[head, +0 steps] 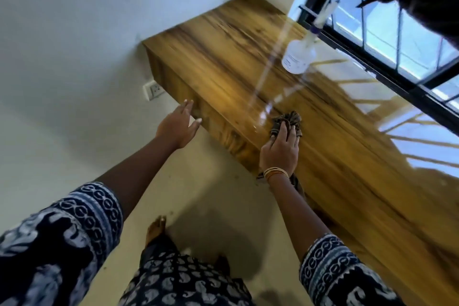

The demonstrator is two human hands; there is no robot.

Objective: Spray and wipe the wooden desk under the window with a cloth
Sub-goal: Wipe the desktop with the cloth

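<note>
The long wooden desk [223, 57] runs along under the black-framed window [387, 40]. A dark brownish cloth [288, 119] lies bunched near the desk's front edge, and my right hand [280, 149] presses down on it with fingers spread over the fabric. More of the cloth trails back under my wrist. My left hand [177, 125] hovers with straight fingers in front of the desk's front edge, holding nothing. A clear spray bottle [299, 56] with a white label stands on the desk close to the window.
A white wall socket [153, 90] sits on the wall under the desk's left end. White walls close off the corner at the far end. Pale floor lies in front of the desk, with my bare feet [155, 228] on it. Window glare covers the desk's right part.
</note>
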